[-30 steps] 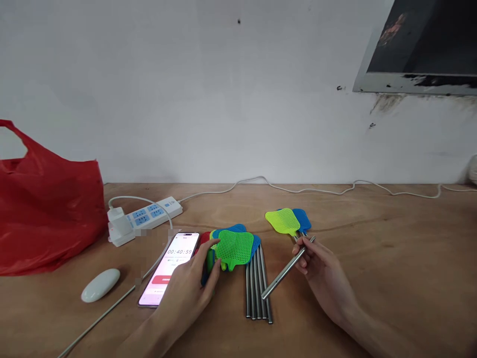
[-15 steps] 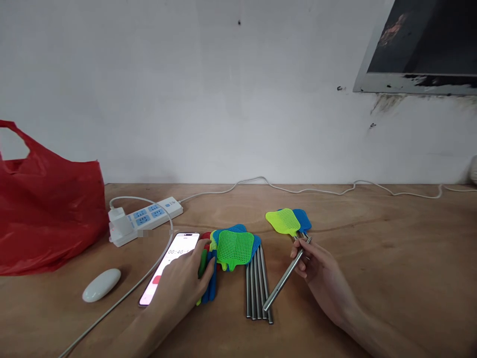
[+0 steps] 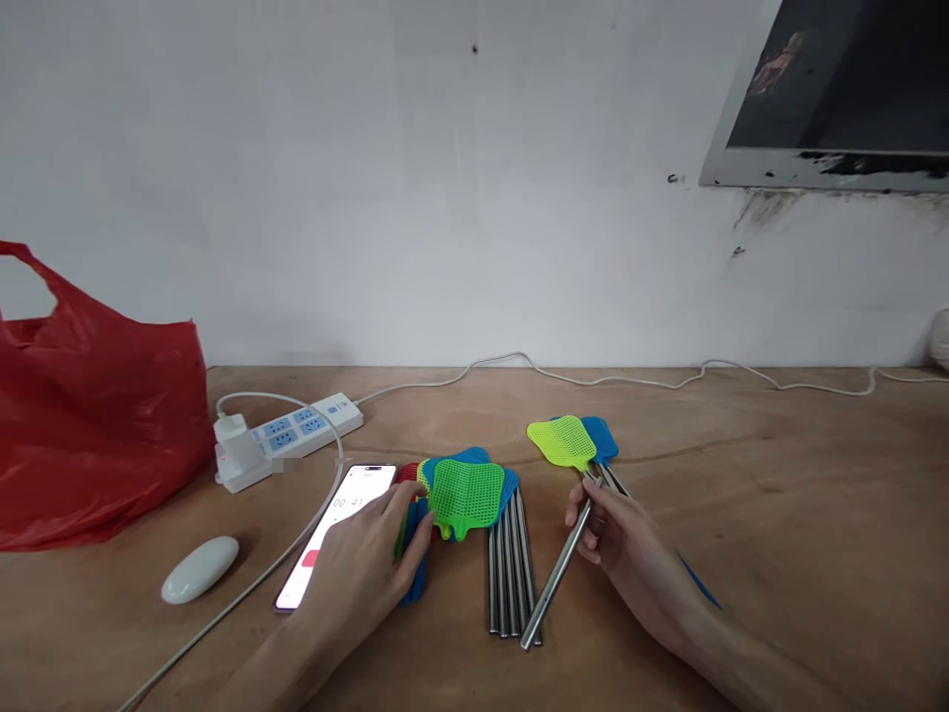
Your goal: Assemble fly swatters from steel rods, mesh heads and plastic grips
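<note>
My right hand (image 3: 621,534) is closed around a metal tube (image 3: 556,583), which slants down to the left with its lower end over other metal tubes (image 3: 511,569) lying side by side. My left hand (image 3: 371,549), thumb and index finger apart, reaches over blue handles (image 3: 416,583) and touches the edge of a pile of fly swatter heads. On top of the pile is a green swatter head (image 3: 469,492); blue, yellow and red ones show beneath. Beyond my right hand lie a yellow-green fly swatter (image 3: 563,441) and a blue fly swatter (image 3: 600,438), with metal shafts partly hidden.
A phone (image 3: 363,483) with a running timer lies under my left hand. To the left are a white power strip (image 3: 337,413) with a cable, a white mouse-shaped object (image 3: 200,570) and a red plastic bag (image 3: 104,425). A thin white cord (image 3: 615,379) runs along the wall.
My right hand has tilted the tube more upright and shifted slightly left. A blue strip now shows behind my right forearm. My left hand has barely moved, its fingertips nearer the green swatter head.
</note>
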Tool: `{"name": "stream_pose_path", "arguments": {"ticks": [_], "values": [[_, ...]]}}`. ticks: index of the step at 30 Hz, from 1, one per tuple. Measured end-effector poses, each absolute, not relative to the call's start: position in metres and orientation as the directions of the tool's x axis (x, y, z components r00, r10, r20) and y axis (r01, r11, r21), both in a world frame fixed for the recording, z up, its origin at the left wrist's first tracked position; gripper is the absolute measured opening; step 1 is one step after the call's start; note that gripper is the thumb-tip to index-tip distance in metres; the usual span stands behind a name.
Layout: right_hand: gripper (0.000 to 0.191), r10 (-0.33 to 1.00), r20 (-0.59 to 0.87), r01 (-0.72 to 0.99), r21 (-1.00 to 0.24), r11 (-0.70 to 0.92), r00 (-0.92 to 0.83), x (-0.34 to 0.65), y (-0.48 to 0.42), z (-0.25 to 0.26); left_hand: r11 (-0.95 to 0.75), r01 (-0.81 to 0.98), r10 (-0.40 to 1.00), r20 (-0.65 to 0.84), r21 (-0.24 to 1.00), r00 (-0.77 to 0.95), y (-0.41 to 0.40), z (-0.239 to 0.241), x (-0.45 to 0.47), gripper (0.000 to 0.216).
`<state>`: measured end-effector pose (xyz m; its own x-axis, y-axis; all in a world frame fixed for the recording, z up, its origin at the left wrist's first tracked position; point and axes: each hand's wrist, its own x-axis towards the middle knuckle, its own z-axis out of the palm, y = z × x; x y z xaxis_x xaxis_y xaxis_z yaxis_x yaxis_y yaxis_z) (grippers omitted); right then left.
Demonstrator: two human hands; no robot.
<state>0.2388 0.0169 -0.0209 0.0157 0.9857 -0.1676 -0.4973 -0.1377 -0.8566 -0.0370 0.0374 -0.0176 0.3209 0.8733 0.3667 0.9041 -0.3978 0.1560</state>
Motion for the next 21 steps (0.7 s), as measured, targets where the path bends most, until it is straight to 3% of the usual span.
{"name": "stream_pose_path", "arguments": {"ticks": [5, 11, 14, 21], "values": [[0.032, 0.986, -0.164, -0.496, -0.853, -0.163, -0.041, 0.237, 0.016, -0.021, -0.623, 0.716, 0.777, 0.348, 0.315, 0.524, 0.028, -0.014, -0.033, 0.023], [0.036, 0.987, -0.151, -0.416, -0.902, -0.119, 0.045, 0.238, 0.018, -0.022, -0.696, 0.641, 0.718, 0.33, 0.324, 0.613, 0.024, -0.016, -0.027, 0.024], [0.041, 0.986, -0.115, -0.261, -0.962, -0.08, 0.123, 0.241, 0.022, -0.027, -0.713, 0.628, 0.701, 0.354, 0.312, 0.619, 0.024, -0.017, -0.026, 0.024], [0.039, 0.994, 0.107, 0.223, -0.969, 0.105, 0.0, 0.248, 0.029, -0.036, -0.739, 0.589, 0.674, 0.352, 0.327, 0.649, 0.024, -0.016, -0.024, 0.021]]}}
